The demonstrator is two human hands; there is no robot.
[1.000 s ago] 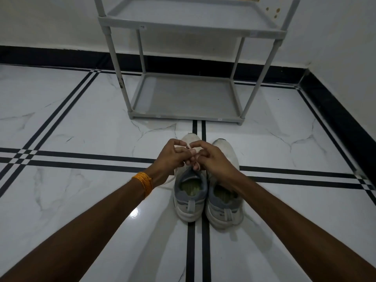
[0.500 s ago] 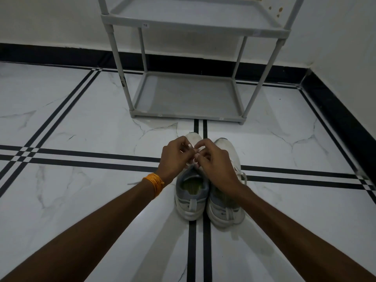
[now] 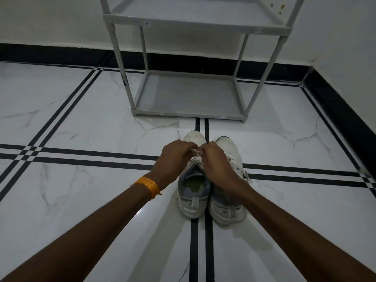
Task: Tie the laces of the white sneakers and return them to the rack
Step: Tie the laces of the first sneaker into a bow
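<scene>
Two shelves, rack: both bare, nothing returned yet
Sneakers: side by side on floor, just short of the rack
Left sneaker: mid-tie
Right sneaker: laces look loose
Left hand, right hand: fingers pinching the lace

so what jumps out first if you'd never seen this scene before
Two bare hands, left hand and right hand, meet at centre over the left sneaker, pinching its white lace. The right sneaker sits close beside it on the marble floor. An orange thread band marks the left wrist, and an empty grey rack stands just beyond the toes.
</scene>
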